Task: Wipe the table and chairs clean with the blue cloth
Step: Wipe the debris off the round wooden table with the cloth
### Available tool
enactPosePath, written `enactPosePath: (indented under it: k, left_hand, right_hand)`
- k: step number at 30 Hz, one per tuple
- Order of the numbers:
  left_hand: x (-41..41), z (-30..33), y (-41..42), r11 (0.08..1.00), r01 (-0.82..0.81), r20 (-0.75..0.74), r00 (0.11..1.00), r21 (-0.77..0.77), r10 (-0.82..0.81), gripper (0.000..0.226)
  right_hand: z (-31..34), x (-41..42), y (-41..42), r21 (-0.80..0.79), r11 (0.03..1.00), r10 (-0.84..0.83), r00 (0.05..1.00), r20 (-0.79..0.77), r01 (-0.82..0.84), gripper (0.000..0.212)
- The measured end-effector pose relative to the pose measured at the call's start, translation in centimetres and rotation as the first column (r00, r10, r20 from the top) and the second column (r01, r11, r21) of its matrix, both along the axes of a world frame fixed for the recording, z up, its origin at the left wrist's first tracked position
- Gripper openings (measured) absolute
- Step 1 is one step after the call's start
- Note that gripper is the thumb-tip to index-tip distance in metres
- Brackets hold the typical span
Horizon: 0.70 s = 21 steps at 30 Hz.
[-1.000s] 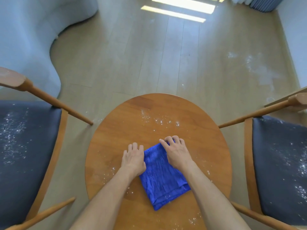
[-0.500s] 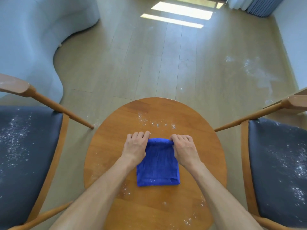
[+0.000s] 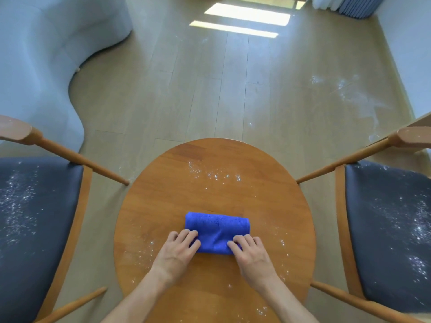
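Note:
The blue cloth (image 3: 217, 229) lies folded into a narrow band in the middle of the round wooden table (image 3: 268, 194). My left hand (image 3: 177, 250) presses on the cloth's near left corner, fingers resting on the fabric. On the near right corner sits my right hand (image 3: 251, 255) in the same way. White powder is scattered over the tabletop, thickest beyond the cloth. Two wooden chairs with dark seats flank the table, the left chair (image 3: 30, 217) and the right chair (image 3: 391, 229), both dusted with white specks.
A pale blue curved sofa (image 3: 46, 54) fills the far left. White powder smears the wooden floor (image 3: 345, 92) at the far right. A blue curtain (image 3: 356, 7) hangs at the top right by the wall.
Both hands folded the cloth's far edge back toward me, halving it into a narrow band. The hands now rest at its near edge instead of its far edge.

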State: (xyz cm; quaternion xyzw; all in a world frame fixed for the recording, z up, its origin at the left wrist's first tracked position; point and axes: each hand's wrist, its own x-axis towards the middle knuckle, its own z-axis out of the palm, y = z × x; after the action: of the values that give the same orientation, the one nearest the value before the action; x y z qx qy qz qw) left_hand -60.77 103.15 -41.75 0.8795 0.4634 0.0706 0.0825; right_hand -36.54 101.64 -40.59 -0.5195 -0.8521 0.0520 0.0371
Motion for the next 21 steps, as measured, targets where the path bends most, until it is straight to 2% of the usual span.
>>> enactPosePath:
  k: [2,5,8,12,14,16,18,21]
  left_hand:
    - [-0.2,-0.1,-0.2,0.999,0.007,-0.025,1.0,-0.032,-0.008,0.034]
    - [-0.6,0.4,0.1,0.996,0.027,-0.03,0.999,-0.09,-0.03,0.033]
    - [-0.7,1.1,0.5,0.993,0.005,0.059,0.998,-0.114,0.002,0.03]
    - [-1.3,2.0,1.9,0.984,-0.152,0.167,0.972,-0.098,0.167,0.036]
    - [-2.2,2.0,2.8,0.96,-0.251,0.172,0.947,-0.126,0.27,0.038]
    - [-3.1,1.9,3.6,0.935,-0.315,0.134,0.932,-0.165,0.338,0.041]
    - [-3.6,1.8,4.2,0.913,-0.348,0.078,0.926,-0.213,0.371,0.044]
    - [-3.6,1.9,4.7,0.875,-0.393,-0.044,0.917,-0.284,0.397,0.048]
  right_hand:
    - [-0.2,-0.1,0.1,-0.032,0.999,0.008,1.0,0.005,-0.008,0.026]
    - [0.4,-0.6,1.3,-0.01,1.0,0.026,0.996,-0.089,-0.027,0.017]
    - [1.1,-1.3,3.0,-0.013,0.994,0.105,0.988,-0.116,-0.108,0.043]
    - [0.5,-2.6,5.5,-0.195,0.939,0.291,0.957,0.008,-0.284,0.085]
    - [-0.3,-3.3,6.3,-0.286,0.911,0.324,0.945,0.053,-0.296,0.094]
    - [-1.0,-3.9,6.4,-0.332,0.909,0.284,0.958,0.05,-0.252,0.092]
    - [-1.6,-4.1,5.8,-0.31,0.93,0.214,0.977,0.018,-0.198,0.081]
    - [-2.1,-4.7,3.9,-0.267,0.963,0.016,1.0,-0.024,-0.021,0.07]
